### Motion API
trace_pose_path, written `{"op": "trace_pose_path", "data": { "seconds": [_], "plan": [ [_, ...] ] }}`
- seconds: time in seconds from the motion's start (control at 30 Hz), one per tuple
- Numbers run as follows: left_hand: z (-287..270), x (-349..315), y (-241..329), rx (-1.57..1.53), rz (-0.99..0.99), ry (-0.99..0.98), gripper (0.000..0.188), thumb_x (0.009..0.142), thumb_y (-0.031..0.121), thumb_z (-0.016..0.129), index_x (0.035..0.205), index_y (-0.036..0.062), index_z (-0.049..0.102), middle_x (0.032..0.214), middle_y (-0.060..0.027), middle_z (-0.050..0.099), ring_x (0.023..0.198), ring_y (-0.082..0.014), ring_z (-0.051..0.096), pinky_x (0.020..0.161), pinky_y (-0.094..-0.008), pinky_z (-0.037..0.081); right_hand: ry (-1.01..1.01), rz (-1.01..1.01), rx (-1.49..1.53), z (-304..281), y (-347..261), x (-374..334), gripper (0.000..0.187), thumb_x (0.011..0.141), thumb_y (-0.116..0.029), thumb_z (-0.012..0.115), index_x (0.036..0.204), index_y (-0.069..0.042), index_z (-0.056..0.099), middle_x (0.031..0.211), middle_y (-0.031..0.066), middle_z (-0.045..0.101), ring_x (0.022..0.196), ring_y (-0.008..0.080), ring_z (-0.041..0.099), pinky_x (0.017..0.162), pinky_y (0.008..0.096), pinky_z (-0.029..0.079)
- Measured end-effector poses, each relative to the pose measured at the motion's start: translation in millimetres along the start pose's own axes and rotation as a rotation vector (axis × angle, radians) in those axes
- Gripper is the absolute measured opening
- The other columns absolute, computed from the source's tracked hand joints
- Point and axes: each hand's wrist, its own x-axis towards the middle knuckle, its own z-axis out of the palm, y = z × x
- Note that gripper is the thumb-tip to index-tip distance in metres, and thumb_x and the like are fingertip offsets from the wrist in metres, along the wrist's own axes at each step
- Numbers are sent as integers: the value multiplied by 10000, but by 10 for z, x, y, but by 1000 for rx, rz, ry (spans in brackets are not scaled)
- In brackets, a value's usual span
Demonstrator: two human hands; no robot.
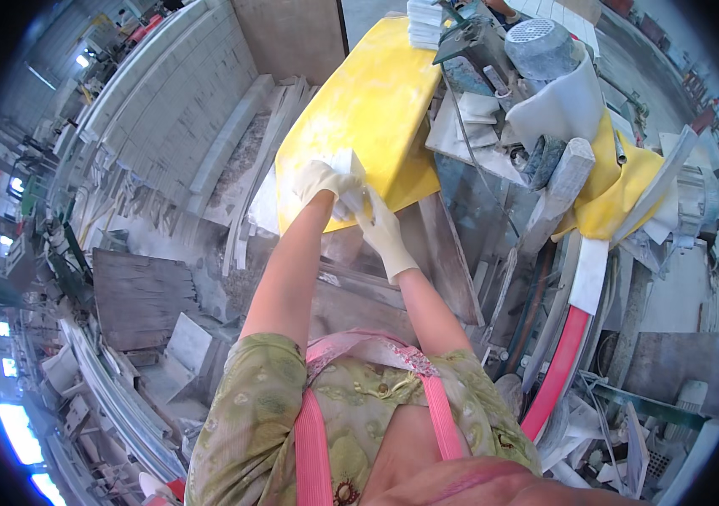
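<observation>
In pale gloves, both my hands are at the near end of a long work surface draped with a yellow sheet (368,93). My left hand (319,179) is closed on a small white block (344,162) with flat sides, which looks like stone. My right hand (385,238) reaches up from the near side, its fingers closed at the block's lower edge. The block's underside and some fingertips are hidden. White dust marks the sheet around my hands. At the far end of the sheet stands a stack of white tiles (424,25).
To the right, a dusty motor (538,46) stands among white offcuts (477,110), near a wooden post (566,173) and a second yellow cloth (617,181). Stacked pale slabs (166,101) line the left. A brown board (140,291) leans at lower left.
</observation>
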Motion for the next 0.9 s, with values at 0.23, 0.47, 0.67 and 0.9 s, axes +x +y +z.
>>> {"op": "trace_pose_path", "data": {
  "seconds": [0.23,0.47,0.67,0.9],
  "plan": [
    [-376,-18,-827,-902,152,-459,425,924,271,682,1164,-78,718,1100,-200,758,1031,-264,737,964,-344,542,466,-49,-331,558,-138,-56,461,967,-90,514,1422,-52,576,1347,225,610,1218,409,588,1036,477,472],
    [-320,369,-1360,-1268,39,-677,447,880,184,787,1230,-66,664,1158,-192,728,981,-290,739,867,-394,607,412,-182,-853,666,-290,-69,461,922,-38,537,1375,44,554,1334,249,634,1272,403,575,1126,480,432],
    [-297,541,-1512,-1111,-53,-696,485,894,200,782,1274,-65,639,1167,-191,726,998,-298,732,873,-406,601,375,-184,-905,682,-266,-28,456,933,-68,534,1373,53,557,1328,258,633,1277,409,574,1141,499,413],
    [-273,840,-1609,-1302,15,-928,546,930,298,736,1336,-47,613,1280,-168,694,1172,-280,668,1031,-392,507,370,-146,-857,676,-332,-31,474,937,-43,492,1399,49,546,1395,245,603,1338,388,545,1194,508,364]
  ]
}}
